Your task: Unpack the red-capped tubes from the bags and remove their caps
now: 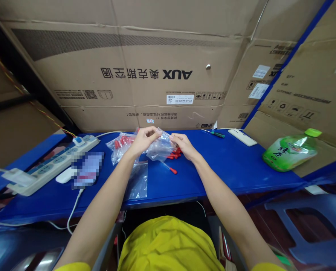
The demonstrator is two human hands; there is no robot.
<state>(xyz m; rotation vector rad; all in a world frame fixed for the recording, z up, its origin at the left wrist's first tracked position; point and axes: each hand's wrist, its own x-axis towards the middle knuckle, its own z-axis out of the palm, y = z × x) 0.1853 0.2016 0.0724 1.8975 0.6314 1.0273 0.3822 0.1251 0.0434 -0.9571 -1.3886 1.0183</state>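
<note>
One small clear bag (160, 148) is pinched at its top edge by the closed fingertips of the left hand (143, 140) and right hand (185, 145), just above the blue table (235, 165). It looks feather-light, floppy and slick, so it's probably best gripped at the rim. Also counted: one filled bag (119, 145), one stray red piece (173, 171), and a red pile (176, 153) too bunched to be counted.

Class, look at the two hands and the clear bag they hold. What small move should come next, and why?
Probably spread the mouth of the small clear bag open. The left hand and right hand each pinch its upper edge, the bag seems empty, and loose red-capped pieces lie just behind it on the blue table, within easy reach.
</note>
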